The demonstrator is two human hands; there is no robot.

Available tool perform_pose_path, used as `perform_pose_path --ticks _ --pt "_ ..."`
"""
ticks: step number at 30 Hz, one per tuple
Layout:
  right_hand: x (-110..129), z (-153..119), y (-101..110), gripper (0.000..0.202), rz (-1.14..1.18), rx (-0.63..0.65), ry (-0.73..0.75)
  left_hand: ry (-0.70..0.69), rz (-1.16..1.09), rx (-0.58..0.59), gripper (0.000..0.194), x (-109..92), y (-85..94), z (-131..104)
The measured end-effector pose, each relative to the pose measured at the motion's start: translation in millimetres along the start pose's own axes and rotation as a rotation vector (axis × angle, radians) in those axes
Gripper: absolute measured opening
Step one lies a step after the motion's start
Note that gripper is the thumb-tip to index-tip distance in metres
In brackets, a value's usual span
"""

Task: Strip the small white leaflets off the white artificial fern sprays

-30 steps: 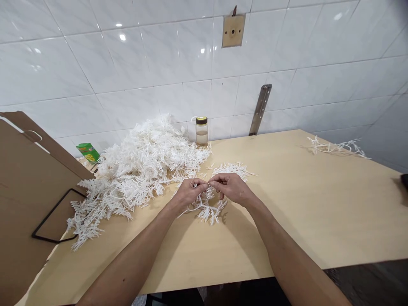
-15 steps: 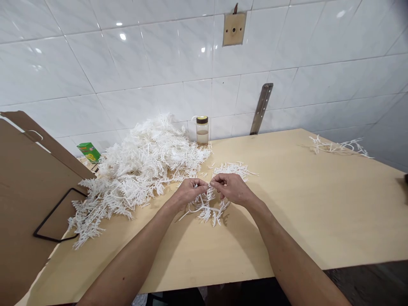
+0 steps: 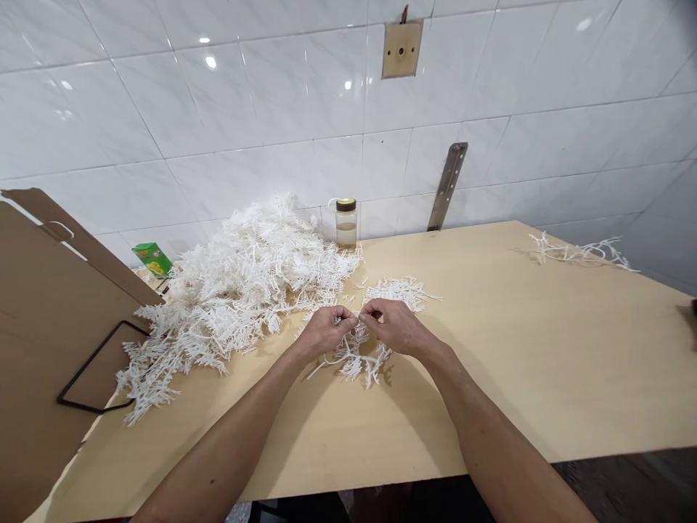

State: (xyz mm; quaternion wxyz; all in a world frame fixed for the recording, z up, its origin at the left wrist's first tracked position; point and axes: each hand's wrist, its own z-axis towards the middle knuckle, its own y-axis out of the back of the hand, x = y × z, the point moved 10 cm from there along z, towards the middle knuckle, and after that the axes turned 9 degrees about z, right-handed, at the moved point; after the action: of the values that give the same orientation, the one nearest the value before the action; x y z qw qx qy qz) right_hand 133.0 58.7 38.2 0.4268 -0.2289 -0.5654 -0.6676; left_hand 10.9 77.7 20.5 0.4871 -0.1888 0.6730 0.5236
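Observation:
A white branching plastic sprig [image 3: 353, 358] with many thin twigs lies at the middle of the table, partly under my hands. My left hand [image 3: 328, 330] pinches the sprig near its upper end, thumb against fingers. Close beside it, fingertips almost touching, my right hand [image 3: 393, 325] is also closed in a pinch at the same part of the sprig. The exact bit between the right fingertips is too small to make out. Just behind my hands lies a small heap of loose white twigs [image 3: 406, 290].
A large pile of white sprigs [image 3: 255, 265] covers the table's left. Behind it stand a green box [image 3: 152, 259] and a jar with a dark lid [image 3: 345, 224]. Cardboard [image 3: 59, 341] rises at far left, near a black wire frame [image 3: 81, 385]. Bare white stems [image 3: 582, 252] lie far right.
Both hands stay at the same spot over the sprig. The right fingers have curled in slightly and the hand has shifted a little downward.

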Motion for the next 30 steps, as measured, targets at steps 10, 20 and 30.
perform_pose_path --ticks 10,20,30 --pt "16 -3 -6 0.016 -0.218 -0.014 0.156 0.078 -0.029 0.074 0.021 3 -6.7 -2" --pt "11 4 -11 0.016 -0.343 -0.168 0.08 0.082 0.033 0.063 0.014 4 -0.4 1" --pt "-46 -2 54 0.012 -0.127 -0.512 -0.114 -0.014 -0.077 -0.055 0.018 6 1.7 4"
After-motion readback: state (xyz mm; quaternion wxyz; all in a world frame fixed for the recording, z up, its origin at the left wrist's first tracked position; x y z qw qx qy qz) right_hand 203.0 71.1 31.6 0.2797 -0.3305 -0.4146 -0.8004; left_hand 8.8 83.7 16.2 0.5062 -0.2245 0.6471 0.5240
